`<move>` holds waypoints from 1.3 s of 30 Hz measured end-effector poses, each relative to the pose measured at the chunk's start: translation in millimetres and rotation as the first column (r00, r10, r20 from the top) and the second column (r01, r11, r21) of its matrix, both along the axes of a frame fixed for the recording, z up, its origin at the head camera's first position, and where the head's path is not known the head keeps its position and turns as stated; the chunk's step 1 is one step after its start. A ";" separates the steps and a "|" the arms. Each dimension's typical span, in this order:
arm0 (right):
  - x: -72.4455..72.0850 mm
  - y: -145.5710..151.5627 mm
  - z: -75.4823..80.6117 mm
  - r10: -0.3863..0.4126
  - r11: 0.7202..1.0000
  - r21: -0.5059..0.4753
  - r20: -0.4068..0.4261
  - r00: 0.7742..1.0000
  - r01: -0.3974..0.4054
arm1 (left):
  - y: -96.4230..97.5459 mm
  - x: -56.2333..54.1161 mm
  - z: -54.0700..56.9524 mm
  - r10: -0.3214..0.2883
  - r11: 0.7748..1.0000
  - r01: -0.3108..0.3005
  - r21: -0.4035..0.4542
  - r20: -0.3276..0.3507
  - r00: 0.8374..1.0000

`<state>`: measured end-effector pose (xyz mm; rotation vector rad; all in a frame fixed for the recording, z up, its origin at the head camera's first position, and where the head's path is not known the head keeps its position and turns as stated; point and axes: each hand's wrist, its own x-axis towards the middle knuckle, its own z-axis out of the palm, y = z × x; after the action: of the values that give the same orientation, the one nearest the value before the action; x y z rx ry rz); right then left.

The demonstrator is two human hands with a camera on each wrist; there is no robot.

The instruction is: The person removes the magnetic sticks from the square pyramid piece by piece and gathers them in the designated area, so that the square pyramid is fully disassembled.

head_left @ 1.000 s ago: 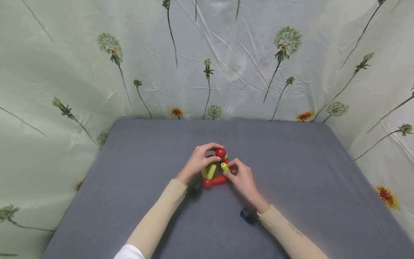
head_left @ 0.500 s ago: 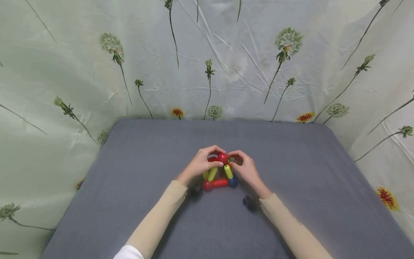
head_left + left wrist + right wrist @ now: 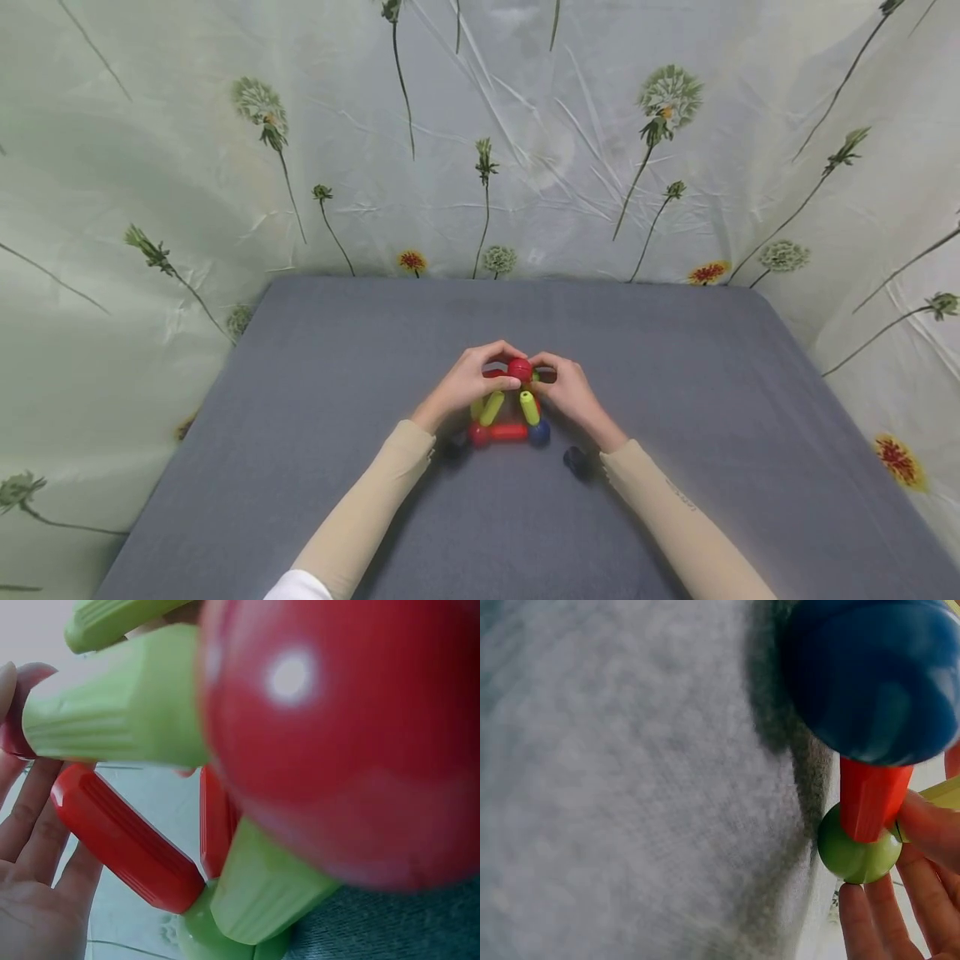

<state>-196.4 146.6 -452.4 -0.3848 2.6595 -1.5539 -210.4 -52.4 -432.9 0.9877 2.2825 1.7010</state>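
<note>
A small frame of coloured balls and rods stands on the grey table. My left hand pinches a red ball at its top. From a red ball and a blue ball at the front, yellow-green rods lean up towards that top ball. A red rod joins these two front balls. My right hand is at the far right side of the frame. In the right wrist view its thumb and fingers pinch a yellow-green rod beside a green ball.
The grey table spreads around the frame. Behind it hangs a pale curtain printed with flowers. A dark wrist camera sits below my right wrist. Red rods make up part of the frame's far side.
My right hand has let go of the front right yellow-green rod and moved to the far side. My left hand has shifted the red ball slightly right and nearer. The blue ball has come into view.
</note>
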 end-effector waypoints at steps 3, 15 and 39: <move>1.6 0.3 0.9 0.009 1.000 0.005 -0.015 1.000 -0.009 | -0.2 -2.3 -0.4 -0.010 0.999 0.009 0.044 0.020 1.000; -1.3 4.0 -2.2 0.056 0.996 -0.073 0.083 0.995 -0.050 | -11.5 -49.0 5.7 0.255 0.964 -0.241 -0.115 0.125 0.959; 13.0 11.9 24.8 0.048 0.987 -0.162 0.189 0.981 -0.017 | 3.9 -104.7 -24.4 0.265 0.920 -0.211 -0.331 0.125 0.956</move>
<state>-183.4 158.5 -427.6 -0.2663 2.3828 -1.7057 -315.1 -48.5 -457.2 0.4990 2.5345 1.3662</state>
